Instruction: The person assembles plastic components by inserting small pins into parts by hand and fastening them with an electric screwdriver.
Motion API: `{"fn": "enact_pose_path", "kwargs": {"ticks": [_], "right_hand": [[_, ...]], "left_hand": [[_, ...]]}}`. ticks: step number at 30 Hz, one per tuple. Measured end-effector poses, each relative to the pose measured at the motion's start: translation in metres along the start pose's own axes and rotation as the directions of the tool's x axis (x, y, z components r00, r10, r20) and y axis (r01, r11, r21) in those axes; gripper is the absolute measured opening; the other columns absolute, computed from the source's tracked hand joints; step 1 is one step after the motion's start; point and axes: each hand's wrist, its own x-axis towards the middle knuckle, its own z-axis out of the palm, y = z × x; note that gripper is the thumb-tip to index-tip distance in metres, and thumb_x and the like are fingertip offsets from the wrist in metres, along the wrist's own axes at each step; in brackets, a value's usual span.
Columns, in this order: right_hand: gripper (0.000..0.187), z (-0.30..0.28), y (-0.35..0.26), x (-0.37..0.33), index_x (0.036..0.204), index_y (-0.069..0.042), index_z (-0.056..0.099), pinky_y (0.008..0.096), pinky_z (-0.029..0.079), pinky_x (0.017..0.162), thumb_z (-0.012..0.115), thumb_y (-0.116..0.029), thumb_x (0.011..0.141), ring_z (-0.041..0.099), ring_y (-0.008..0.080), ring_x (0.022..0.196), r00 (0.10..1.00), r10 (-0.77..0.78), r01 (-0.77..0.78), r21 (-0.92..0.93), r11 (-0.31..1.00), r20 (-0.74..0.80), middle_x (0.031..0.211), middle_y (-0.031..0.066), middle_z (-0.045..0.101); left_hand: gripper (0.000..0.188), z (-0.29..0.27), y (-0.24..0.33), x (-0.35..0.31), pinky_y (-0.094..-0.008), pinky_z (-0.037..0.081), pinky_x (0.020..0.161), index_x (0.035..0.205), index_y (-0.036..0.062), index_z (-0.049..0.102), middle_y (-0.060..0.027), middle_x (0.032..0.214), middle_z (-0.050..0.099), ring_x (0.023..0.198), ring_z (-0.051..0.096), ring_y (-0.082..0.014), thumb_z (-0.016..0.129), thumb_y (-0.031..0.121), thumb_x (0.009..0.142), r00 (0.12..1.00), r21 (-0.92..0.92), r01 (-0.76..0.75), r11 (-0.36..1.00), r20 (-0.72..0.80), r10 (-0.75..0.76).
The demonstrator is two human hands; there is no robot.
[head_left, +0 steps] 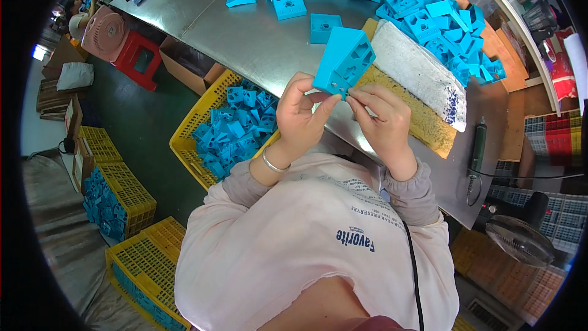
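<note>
A blue moulded plastic housing (pixel 338 55), with holes and recesses on one face, is held tilted up above the near edge of the metal table. My left hand (pixel 300 110) grips its lower left corner between thumb and fingers. At the lower right corner, my right hand (pixel 383 113) is closed in a pinch against the part; anything tiny between those fingertips is too small to make out. Just beyond the held part, a single blue housing (pixel 325 27) lies on the table.
Blue housings (pixel 404 1) are heaped along the table's far side. A white cloth (pixel 416 67) lies on a yellow pad (pixel 422 124) to the right, near a dark electric screwdriver (pixel 478 147). At the left, a yellow crate (pixel 184 141) holds many blue parts; a fan (pixel 519 240) stands lower right.
</note>
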Motion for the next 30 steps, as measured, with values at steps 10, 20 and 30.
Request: {"fn": "enact_pose_path", "kwargs": {"ticks": [10, 20, 30], "right_hand": [[0.012, -0.001, -0.002, -0.001, 0.081, 0.0, 0.059, 0.038, 0.045, 0.06, 0.069, -0.004, 0.075, 0.056, 0.0291, 0.069, 0.992, -0.123, 0.129, -0.202, 0.971, 0.04, 0.076, 0.0119, 0.055], [0.009, 0.001, -0.002, -0.007, 0.079, 0.001, 0.053, 0.0392, 0.043, 0.06, 0.061, -0.001, 0.082, 0.053, 0.0325, 0.067, 0.994, 0.08, -0.079, -0.02, 0.997, 0.073, 0.075, 0.0145, 0.051], [0.005, 0.002, 0.004, -0.012, 0.084, 0.003, 0.06, 0.0294, 0.046, 0.058, 0.063, 0.002, 0.08, 0.058, 0.0208, 0.064, 0.984, 0.179, -0.176, 0.156, 0.972, -0.005, 0.079, 0.0117, 0.06]], "left_hand": [[0.028, 0.002, 0.007, -0.003, -0.0261, 0.052, 0.071, 0.099, -0.0026, 0.056, -0.0108, 0.095, 0.055, 0.084, 0.059, -0.0173, 0.071, -0.007, 0.077, 0.98, 0.224, -0.191, 0.956, 0.094, 0.174], [0.025, 0.002, 0.004, -0.003, -0.0273, 0.048, 0.066, 0.095, -0.0017, 0.057, -0.011, 0.091, 0.057, 0.079, 0.057, -0.0191, 0.073, -0.004, 0.076, 0.969, 0.288, -0.245, 0.926, 0.113, 0.222], [0.027, 0.006, 0.0, -0.003, -0.0245, 0.052, 0.071, 0.099, -0.0028, 0.055, -0.0099, 0.096, 0.052, 0.084, 0.057, -0.015, 0.069, -0.01, 0.077, 0.984, 0.235, -0.169, 0.957, 0.087, 0.153]]}}
